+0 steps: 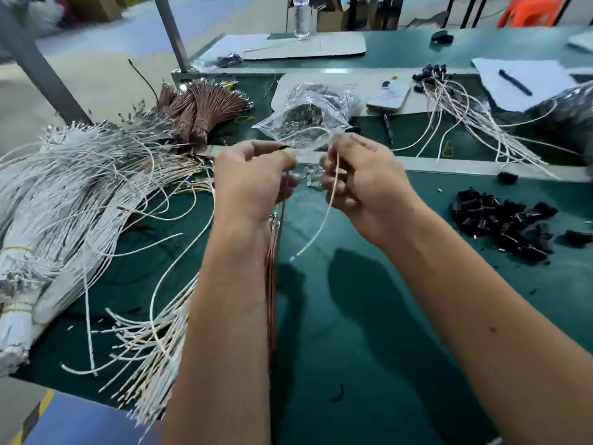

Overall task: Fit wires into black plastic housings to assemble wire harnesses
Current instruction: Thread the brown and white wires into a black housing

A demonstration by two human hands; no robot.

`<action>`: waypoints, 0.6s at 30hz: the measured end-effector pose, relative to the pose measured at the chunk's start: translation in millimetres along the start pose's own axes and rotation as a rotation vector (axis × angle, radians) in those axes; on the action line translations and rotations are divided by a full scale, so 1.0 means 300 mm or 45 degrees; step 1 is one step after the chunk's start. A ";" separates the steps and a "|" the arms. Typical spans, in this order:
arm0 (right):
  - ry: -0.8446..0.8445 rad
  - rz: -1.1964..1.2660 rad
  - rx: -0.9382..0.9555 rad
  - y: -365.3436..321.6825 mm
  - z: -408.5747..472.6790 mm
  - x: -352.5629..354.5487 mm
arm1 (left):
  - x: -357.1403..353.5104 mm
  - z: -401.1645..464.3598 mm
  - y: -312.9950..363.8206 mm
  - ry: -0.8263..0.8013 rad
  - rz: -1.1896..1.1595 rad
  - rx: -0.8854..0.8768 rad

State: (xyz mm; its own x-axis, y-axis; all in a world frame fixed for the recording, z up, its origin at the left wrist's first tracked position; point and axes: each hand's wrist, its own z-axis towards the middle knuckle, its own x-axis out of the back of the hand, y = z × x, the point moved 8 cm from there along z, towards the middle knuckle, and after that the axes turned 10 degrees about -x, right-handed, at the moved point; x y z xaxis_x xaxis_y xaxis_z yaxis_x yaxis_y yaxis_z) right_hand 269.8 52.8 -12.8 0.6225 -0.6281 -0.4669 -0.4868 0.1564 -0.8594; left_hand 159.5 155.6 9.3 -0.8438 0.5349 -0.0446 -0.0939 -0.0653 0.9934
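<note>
Green tabletop (369,332), mid-air over near centre: left hand (253,181) pinches a bunch of brown wires (272,271) hanging down, right hand (359,178) pinches one white wire (321,226). White wire bundles (73,187) at left edge, black housings (503,223) at right edge, finished harnesses (455,104) far right.

a thin white wire (324,216) is pinched in the right hand (359,181), its free end dangling down above the green mat; a bunch of reddish-brown wires (272,252) hangs straight down from the left hand (253,178); black plastic housings (503,223) lie heaped on the mat to the right; loose white wires (73,175) sprawl at the left; finished harnesses (462,107) lie farther back, right.
</note>
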 end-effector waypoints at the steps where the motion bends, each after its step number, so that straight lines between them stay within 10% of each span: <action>1: 0.059 0.015 0.025 -0.027 -0.021 0.064 | -0.082 -0.023 -0.020 -0.162 -0.024 0.053; 11: 0.686 -0.136 0.393 -0.205 -0.246 0.645 | -0.609 -0.297 -0.163 -1.242 -0.207 0.355; 18: 0.605 -0.016 0.469 -0.184 -0.292 0.708 | -0.641 -0.284 -0.223 -1.183 -0.196 0.273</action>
State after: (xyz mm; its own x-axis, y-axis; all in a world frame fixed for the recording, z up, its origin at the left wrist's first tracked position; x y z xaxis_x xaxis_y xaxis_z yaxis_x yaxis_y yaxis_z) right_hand 375.1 -156.1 -46.1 0.2437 -0.8903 -0.3847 -0.1835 0.3471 -0.9197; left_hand 283.0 -14.6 -57.6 -0.0665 0.9839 -0.1662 0.0076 0.1670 0.9859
